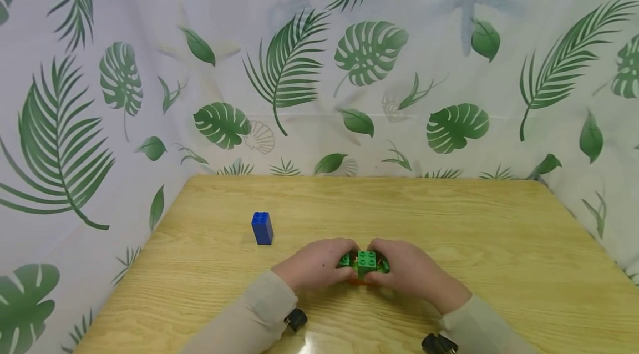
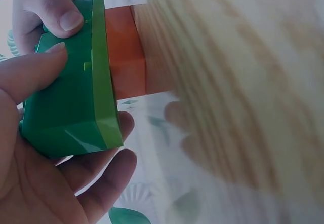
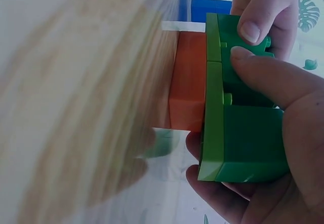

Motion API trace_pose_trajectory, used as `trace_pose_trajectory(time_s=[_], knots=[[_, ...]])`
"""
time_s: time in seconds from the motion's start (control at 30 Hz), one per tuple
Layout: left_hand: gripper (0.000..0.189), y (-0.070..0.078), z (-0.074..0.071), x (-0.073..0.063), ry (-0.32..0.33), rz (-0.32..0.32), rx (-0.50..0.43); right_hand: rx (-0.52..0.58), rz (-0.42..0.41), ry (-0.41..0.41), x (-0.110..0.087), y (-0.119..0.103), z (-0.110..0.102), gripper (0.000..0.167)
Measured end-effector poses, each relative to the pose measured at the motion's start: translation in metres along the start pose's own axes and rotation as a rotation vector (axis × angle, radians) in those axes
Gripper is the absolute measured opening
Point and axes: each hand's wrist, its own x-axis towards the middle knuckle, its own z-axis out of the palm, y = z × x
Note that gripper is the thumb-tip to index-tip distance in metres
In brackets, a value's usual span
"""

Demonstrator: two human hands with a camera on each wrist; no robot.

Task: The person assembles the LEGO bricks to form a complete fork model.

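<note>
A toy-brick build stands on the table, held between both hands. Its base is an orange brick point(image 2: 124, 51), seen from the side in both wrist views. Over that lies a light green layer point(image 3: 213, 117), wider than the base, topped by dark green bricks point(image 1: 366, 258) with studs. My left hand point(image 1: 319, 264) grips the left end, its thumb on the near face and fingers round the far side. From the other end my right hand point(image 1: 411, 272) grips it in the same way. The thumbs are close together near the middle, and the palms hide both ends.
A tall blue block point(image 1: 262, 229) with studs on top stands upright to the left, behind my left hand. The wooden table point(image 1: 199, 287) reaches back to a leaf-patterned cloth point(image 1: 299, 137). Black straps' ends point(image 1: 295, 319) hang under the wrists.
</note>
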Motion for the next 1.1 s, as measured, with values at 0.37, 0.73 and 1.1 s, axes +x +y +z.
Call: trace_pose_trajectory(time_s=[0.37, 0.73, 1.1], knots=[[0.055, 0.0, -0.006, -0.013, 0.095, -0.035, -0.104, -0.03, -0.019, 0.016, -0.003, 0.0, 0.001, 0.036], [0.063, -0.035, -0.053, -0.066, 0.497, -0.05, -0.047, -0.053, 0.019, -0.004, -0.001, -0.002, 0.002, 0.042], [0.084, -0.099, -0.084, -0.108, 0.437, -0.381, -0.339, -0.05, 0.046, -0.012, -0.002, -0.002, 0.002, 0.044]])
